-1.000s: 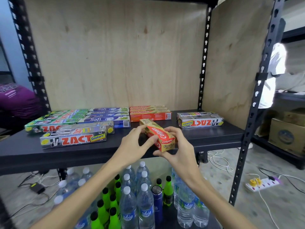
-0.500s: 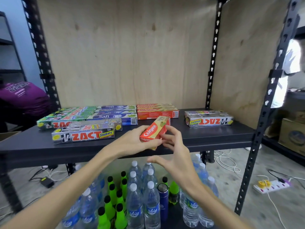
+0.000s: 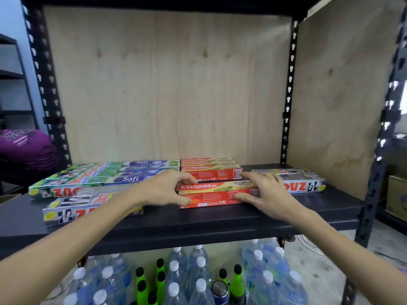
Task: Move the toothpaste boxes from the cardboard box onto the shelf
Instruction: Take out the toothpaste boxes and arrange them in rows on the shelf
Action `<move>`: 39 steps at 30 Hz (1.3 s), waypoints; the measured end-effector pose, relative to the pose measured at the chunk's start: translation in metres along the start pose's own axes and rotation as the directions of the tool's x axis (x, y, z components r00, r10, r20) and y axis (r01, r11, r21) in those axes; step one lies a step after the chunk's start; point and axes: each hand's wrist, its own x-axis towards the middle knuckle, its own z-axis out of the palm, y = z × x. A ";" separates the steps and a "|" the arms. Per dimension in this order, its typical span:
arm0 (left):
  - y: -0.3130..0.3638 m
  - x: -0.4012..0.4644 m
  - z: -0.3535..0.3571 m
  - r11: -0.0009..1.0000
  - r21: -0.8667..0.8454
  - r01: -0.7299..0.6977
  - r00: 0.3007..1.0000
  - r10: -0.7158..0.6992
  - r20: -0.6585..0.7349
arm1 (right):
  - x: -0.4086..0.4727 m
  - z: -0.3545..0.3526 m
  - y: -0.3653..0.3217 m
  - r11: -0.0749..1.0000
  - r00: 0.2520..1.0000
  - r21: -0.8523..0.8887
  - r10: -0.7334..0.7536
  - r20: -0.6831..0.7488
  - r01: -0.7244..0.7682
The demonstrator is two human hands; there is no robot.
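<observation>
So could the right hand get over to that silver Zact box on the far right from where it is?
Probably yes. The right hand rests on the end of the front Colgate box, and the silver Zact box lies just beside it on the same shelf, with nothing between them.

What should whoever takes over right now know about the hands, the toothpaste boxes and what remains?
Left hand and right hand: each grips an end of the front Colgate box, which lies flat on the shelf.
Done: Colgate row behind it, Safi boxes and Zact boxes to the left, more Zact to the right.
Left: release this box. The cardboard box is out of view, so the remaining count is unknown.
</observation>
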 end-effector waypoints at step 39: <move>-0.006 0.092 0.049 0.953 0.302 0.015 0.927 0.100 -0.362 | 0.054 -0.022 0.072 0.993 0.971 0.048 0.114 -0.209 -0.106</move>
